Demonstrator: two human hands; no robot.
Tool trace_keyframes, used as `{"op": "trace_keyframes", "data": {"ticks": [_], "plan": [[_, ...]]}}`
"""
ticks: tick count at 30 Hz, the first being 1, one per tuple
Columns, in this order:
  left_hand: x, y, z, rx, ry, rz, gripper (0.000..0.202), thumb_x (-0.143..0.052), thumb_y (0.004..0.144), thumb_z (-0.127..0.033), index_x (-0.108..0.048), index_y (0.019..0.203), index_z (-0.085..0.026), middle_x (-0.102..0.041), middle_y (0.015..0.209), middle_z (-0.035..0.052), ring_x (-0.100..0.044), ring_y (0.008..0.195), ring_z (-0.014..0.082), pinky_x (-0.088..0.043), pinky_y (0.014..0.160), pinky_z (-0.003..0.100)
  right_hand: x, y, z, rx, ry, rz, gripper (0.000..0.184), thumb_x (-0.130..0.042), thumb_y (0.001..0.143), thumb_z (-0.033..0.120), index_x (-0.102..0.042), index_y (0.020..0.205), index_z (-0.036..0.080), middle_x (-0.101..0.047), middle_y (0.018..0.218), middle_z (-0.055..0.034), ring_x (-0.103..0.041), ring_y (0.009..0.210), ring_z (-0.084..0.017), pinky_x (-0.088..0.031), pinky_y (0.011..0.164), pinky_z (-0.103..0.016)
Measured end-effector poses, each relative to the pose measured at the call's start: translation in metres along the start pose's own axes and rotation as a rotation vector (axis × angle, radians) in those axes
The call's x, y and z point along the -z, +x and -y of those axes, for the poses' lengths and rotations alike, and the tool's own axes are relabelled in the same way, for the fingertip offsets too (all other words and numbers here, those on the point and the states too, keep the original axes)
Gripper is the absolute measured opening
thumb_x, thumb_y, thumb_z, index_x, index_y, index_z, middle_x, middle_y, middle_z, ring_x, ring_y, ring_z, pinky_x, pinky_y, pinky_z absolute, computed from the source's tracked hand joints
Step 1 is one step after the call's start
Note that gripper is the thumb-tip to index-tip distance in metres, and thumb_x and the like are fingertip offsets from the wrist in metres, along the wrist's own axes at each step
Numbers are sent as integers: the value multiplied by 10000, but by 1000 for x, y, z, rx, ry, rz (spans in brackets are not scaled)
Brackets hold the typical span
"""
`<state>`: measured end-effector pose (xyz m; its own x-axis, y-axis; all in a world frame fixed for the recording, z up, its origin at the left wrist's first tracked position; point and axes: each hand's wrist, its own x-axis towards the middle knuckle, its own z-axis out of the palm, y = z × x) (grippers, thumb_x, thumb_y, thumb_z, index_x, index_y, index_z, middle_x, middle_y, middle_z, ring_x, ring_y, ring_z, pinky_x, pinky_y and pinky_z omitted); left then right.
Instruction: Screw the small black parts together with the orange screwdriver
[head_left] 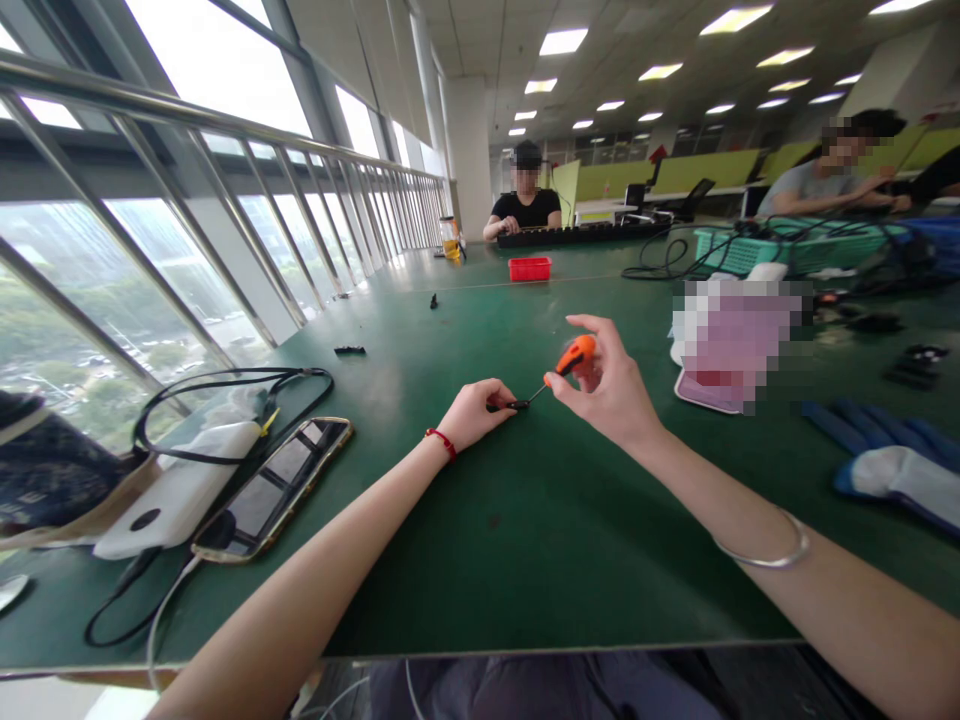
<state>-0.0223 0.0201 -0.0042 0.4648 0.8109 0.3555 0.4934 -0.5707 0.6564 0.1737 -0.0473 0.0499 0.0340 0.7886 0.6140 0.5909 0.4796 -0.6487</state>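
My right hand [611, 385] grips a screwdriver with an orange and black handle [576, 354]. Its thin metal shaft slants down to the left, and the tip meets a small black part [517, 405]. That part is pinched between the fingers and thumb of my left hand [480, 412], low over the green tabletop [480, 560]. The fingers hide much of the black part, so its exact kind does not show. Whether the tip sits in a screw is too small to make out.
Left of my forearm lie a phone [277, 490], a white power bank [180, 490] and looped black cables. A red tray [529, 269] stands farther back, with a small black piece [349, 350] nearer. Blue gloves [900, 470] and a green basket [750, 250] are rightward. Two people sit beyond.
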Motion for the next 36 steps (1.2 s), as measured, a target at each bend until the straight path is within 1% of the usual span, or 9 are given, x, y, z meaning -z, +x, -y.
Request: {"op": "trace_keyframes", "data": {"ticks": [3, 6, 10, 13, 20, 24, 27, 33, 36], "plan": [[1, 0, -2, -3, 2, 0, 66, -634, 710, -176, -643, 765, -140, -647, 729, 13, -587, 676, 124, -500, 699, 258, 1, 0, 2, -64, -35, 53, 381, -632, 706, 431, -579, 1012, 211, -533, 601, 37, -507, 531, -140, -405, 559, -271], [1, 0, -3, 6, 2, 2, 68, -637, 710, -180, -643, 765, -141, -650, 735, 14, -586, 673, 124, -502, 701, 261, 1, -1, 4, -39, -18, 74, 252, -584, 753, 395, -606, 914, 202, -532, 593, 33, -492, 517, -126, -402, 579, -273], [0, 0, -3, 5, 1, 5, 78, -636, 714, -189, -645, 774, -139, -650, 737, 17, -587, 679, 126, -502, 704, 264, -1, -2, 1, 14, 6, 25, 439, -600, 712, 295, -529, 1134, 200, -551, 701, 25, -502, 555, -122, -408, 561, -258], [1, -1, -3, 2, 3, -1, 71, -634, 713, -189, -641, 764, -140, -647, 733, 15, -586, 679, 126, -502, 707, 266, 0, -1, 0, 31, -3, -21, 602, -638, 686, 338, -442, 1239, 203, -553, 742, 23, -507, 568, -126, -408, 538, -249], [2, -1, -4, 10, 14, 7, 92, -635, 718, -211, -647, 782, -147, -655, 747, 19, -593, 689, 133, -506, 713, 272, 2, -2, 5, 13, -3, 2, 211, -578, 758, 375, -598, 881, 204, -503, 558, 41, -477, 506, -116, -392, 559, -255], [1, -1, -4, 9, 11, 0, 81, -636, 716, -194, -645, 779, -143, -655, 744, 20, -593, 690, 132, -503, 709, 268, 0, -2, 1, 78, 11, -14, 422, -594, 719, 305, -525, 1124, 209, -540, 709, 23, -493, 565, -119, -405, 553, -248], [1, -1, -4, 6, 10, 3, 71, -635, 715, -187, -643, 767, -139, -650, 738, 20, -592, 687, 131, -500, 703, 264, 0, -1, 0, 67, -3, -53, 561, -630, 687, 346, -464, 1202, 195, -536, 732, 22, -510, 591, -130, -411, 560, -253], [1, -1, -4, 15, 14, 6, 85, -639, 713, -195, -645, 774, -135, -647, 738, 22, -587, 687, 131, -498, 704, 265, 2, -3, 6, 16, -2, 14, 244, -573, 759, 404, -595, 876, 190, -438, 481, 63, -439, 462, -116, -355, 524, -253], [1, -1, -3, 14, 12, 5, 85, -638, 713, -194, -646, 779, -140, -650, 743, 21, -589, 693, 133, -500, 711, 268, 2, -3, 5, 57, 17, -6, 256, -573, 752, 338, -584, 963, 193, -488, 564, 51, -446, 489, -111, -375, 537, -251]]}}
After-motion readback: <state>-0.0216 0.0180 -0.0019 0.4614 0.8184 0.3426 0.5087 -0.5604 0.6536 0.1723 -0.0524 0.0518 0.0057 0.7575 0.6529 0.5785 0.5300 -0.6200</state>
